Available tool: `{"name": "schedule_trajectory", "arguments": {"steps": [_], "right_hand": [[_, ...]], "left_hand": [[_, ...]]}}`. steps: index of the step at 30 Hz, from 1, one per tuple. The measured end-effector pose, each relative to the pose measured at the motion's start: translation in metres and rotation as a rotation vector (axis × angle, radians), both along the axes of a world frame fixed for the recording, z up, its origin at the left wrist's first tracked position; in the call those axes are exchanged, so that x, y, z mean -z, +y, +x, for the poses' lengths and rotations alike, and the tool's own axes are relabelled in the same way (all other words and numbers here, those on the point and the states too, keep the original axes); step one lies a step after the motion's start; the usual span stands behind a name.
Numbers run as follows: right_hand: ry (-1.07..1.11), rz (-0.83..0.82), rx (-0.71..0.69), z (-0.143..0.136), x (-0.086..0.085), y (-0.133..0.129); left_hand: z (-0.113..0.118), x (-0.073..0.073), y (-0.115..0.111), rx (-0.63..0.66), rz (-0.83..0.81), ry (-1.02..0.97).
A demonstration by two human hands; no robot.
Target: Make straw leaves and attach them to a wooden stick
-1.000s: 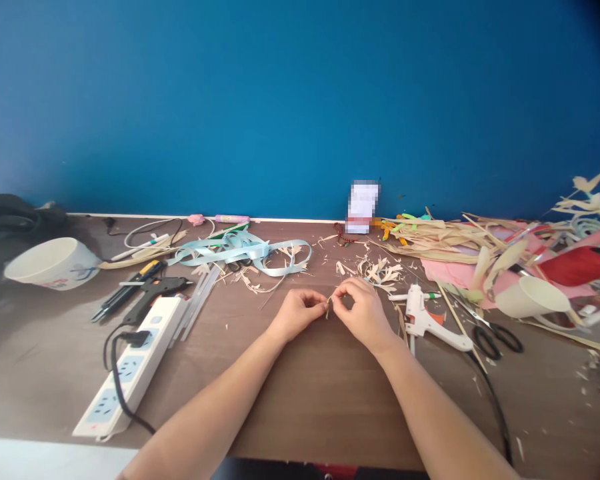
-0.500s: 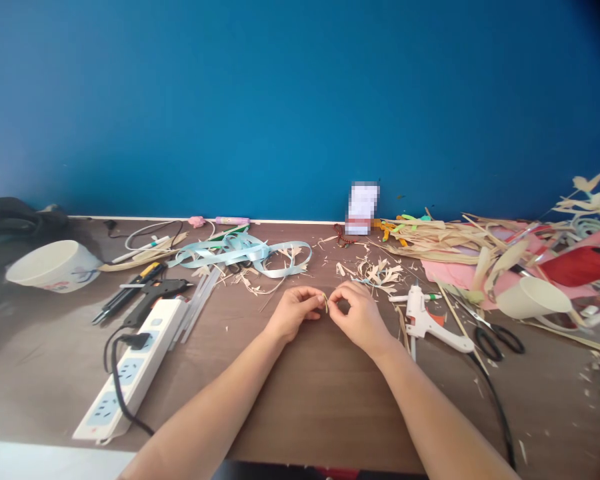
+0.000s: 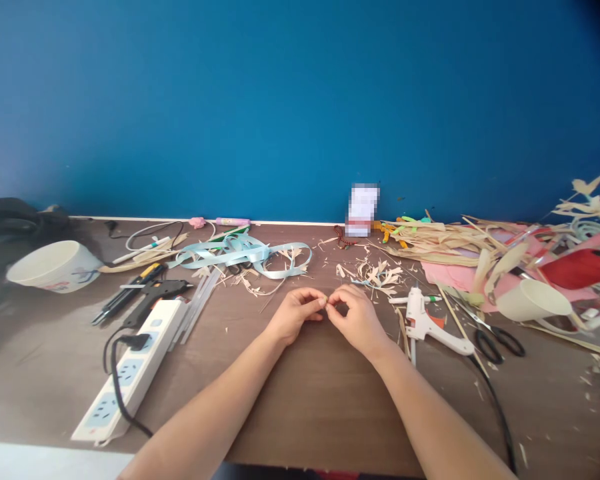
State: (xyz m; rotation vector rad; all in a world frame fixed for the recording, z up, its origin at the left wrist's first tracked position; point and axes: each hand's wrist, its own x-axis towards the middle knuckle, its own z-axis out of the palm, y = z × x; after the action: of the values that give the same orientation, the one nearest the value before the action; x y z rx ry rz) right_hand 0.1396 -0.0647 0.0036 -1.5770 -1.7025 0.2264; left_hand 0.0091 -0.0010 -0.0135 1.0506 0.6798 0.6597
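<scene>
Over the middle of the table, my left hand (image 3: 298, 313) and my right hand (image 3: 356, 319) meet at the fingertips. Pinched between them is a tiny yellowish strip (image 3: 326, 300), mostly covered by the fingers; it looks like dried husk. Both hands are closed, thumb against forefinger. Just beyond them lies a small heap of pale husk shavings (image 3: 380, 275). A white hot glue gun (image 3: 420, 317) rests to the right of my right hand, and a loose pale blue ribbon (image 3: 250, 252) lies past my left hand.
At left are a white power strip (image 3: 130, 373), a black glue gun (image 3: 155, 297), clear glue sticks (image 3: 197, 307) and a white paper bowl (image 3: 53, 267). At right are black-handled scissors (image 3: 495, 337), a paper cup (image 3: 533, 300) and dried husks (image 3: 435, 240). A blue wall (image 3: 280, 113) closes off the back.
My right hand has shifted slightly left, so the fingertips of both hands now touch or nearly touch. Less of the yellowish strip shows between them.
</scene>
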Motion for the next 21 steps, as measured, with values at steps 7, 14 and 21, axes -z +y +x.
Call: {"name": "schedule_trajectory", "arguments": {"steps": [7, 14, 21], "right_hand": [[0.059, -0.020, -0.001, 0.0041, 0.0013, 0.0014], [0.147, 0.045, -0.053, 0.0071, -0.0004, 0.0008], [0.106, 0.035, -0.076, 0.0055, -0.0015, 0.0002]], "left_hand": [[0.0006, -0.0029, 0.0010, -0.038, 0.096, 0.025], [0.0013, -0.0053, -0.0011, 0.040, 0.073, 0.080], [-0.0004, -0.0011, 0.0002, 0.096, 0.033, 0.081]]}}
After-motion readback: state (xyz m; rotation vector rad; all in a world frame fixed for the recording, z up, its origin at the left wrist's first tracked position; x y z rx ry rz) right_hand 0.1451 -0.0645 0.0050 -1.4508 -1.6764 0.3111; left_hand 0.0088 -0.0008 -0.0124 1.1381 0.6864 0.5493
